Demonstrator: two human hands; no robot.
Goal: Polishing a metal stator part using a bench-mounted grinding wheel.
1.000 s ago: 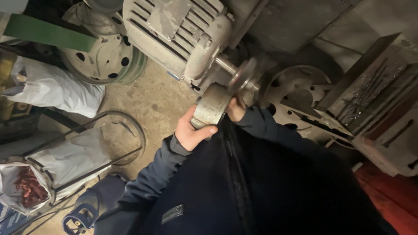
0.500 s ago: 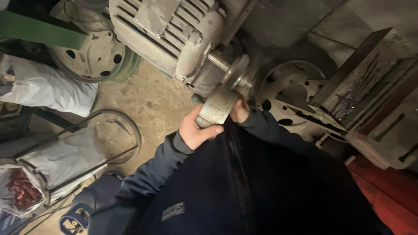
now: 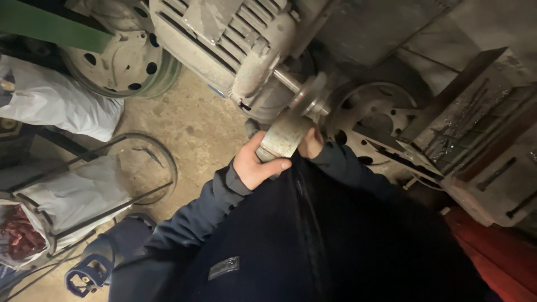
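**Both hands clamped on a metal pulley at the motor shaft**

The person is gripping a grey metal pulley (image 3: 283,137) with both hands, one on each side. The left hand (image 3: 254,165) is wrapping around its near rim, thumb lying along the lower edge; the right hand (image 3: 310,142) is pressing on the far side, mostly hidden behind the pulley and the dark sleeve.

The pulley is sitting just below the end of the shaft (image 3: 291,82) of a ribbed electric motor (image 3: 224,39), beside a smaller grooved disc (image 3: 310,98) on that shaft. Whether the pulley is touching the shaft cannot be told. Its broad round face is tilting up and toward the motor, its axis running roughly along the shaft, up-left to down-right.

A steel wheel rim (image 3: 375,120) is lying behind the hands, another rim (image 3: 120,64) is resting on the concrete floor (image 3: 190,128).
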